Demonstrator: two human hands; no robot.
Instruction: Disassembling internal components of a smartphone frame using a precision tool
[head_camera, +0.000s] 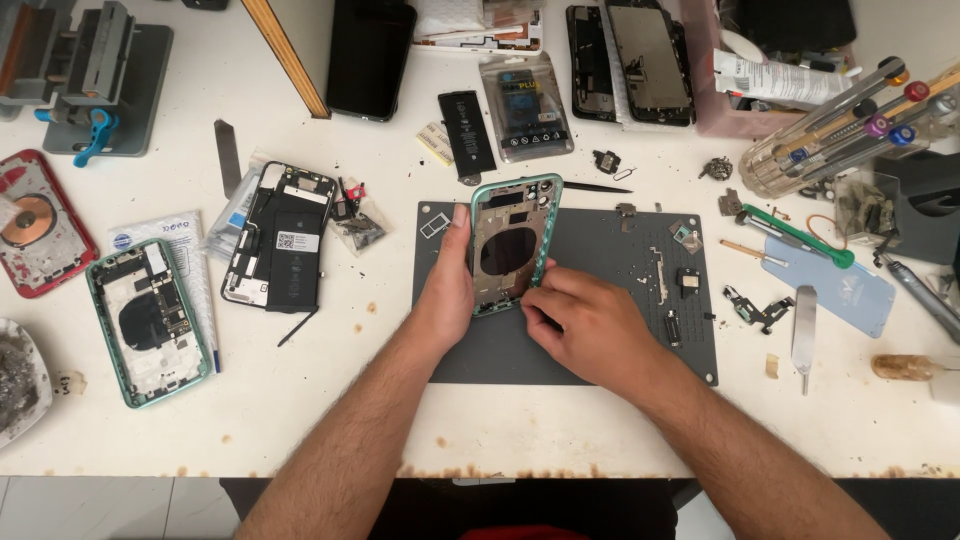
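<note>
A teal-edged phone housing (512, 235), opened and mostly stripped, is held tilted up over the dark grey work mat (600, 330). My left hand (447, 290) grips its left edge, thumb along the frame. At the housing's lower right corner sits my right hand (585, 320), its fingers curled and pinching at the bottom edge; what they pinch is hidden. Small loose parts (680, 270) lie on the mat to the right.
Another green opened phone (148, 320) and a black opened phone (282, 235) lie left, a red back cover (35, 220) further left. Batteries (466, 132), phone screens (640, 60), a screwdriver holder (830, 130), a green-handled tool (800, 235) and a metal spudger (803, 335) crowd the back and right.
</note>
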